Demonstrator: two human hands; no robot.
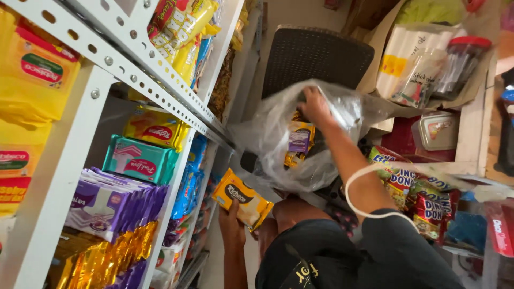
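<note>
My left hand (231,218) grips a yellow-orange biscuit packet (241,197) by its lower end, close to the white metal shelf (176,176). My right hand (316,107) is stretched forward and closed on the upper edge of a clear plastic bag (267,134). The bag hangs open in front of a dark woven chair (316,53). Inside it lie a purple packet (299,140) and some yellow packets. A white cord (353,206) loops over my right forearm.
The shelf on the left is packed with snack packs: purple wafers (112,203), a teal box (140,159), yellow bags (35,75), gold packets (101,262). On the right stand red snack bags (423,203), a lidded tub (438,130) and a clear jar (460,61).
</note>
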